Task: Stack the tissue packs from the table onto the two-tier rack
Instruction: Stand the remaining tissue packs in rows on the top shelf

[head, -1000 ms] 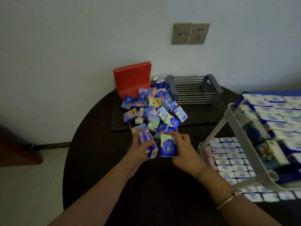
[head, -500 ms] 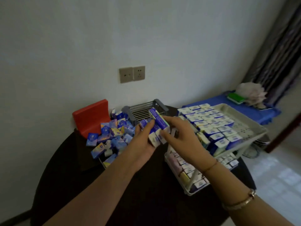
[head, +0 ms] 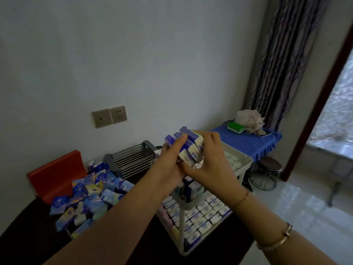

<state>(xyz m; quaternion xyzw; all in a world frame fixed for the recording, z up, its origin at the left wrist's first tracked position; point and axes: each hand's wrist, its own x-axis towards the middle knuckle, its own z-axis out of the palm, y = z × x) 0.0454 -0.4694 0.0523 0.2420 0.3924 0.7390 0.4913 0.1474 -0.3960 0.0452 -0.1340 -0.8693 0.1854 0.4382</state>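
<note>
Bare far corner of rack's top tier [head: 239,159]

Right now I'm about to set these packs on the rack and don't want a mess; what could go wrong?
The bundle of tissue packs, squeezed between the left hand and the right hand, looks fanned, so one could slip out. Lowered carelessly, it might knock packs off the two-tier rack.

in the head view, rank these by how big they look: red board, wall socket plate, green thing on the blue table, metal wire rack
1. red board
2. metal wire rack, which looks close to the board, so the order of these two is unsure
3. wall socket plate
4. green thing, smallest, though it sits farther from the camera, which shrinks it
</note>
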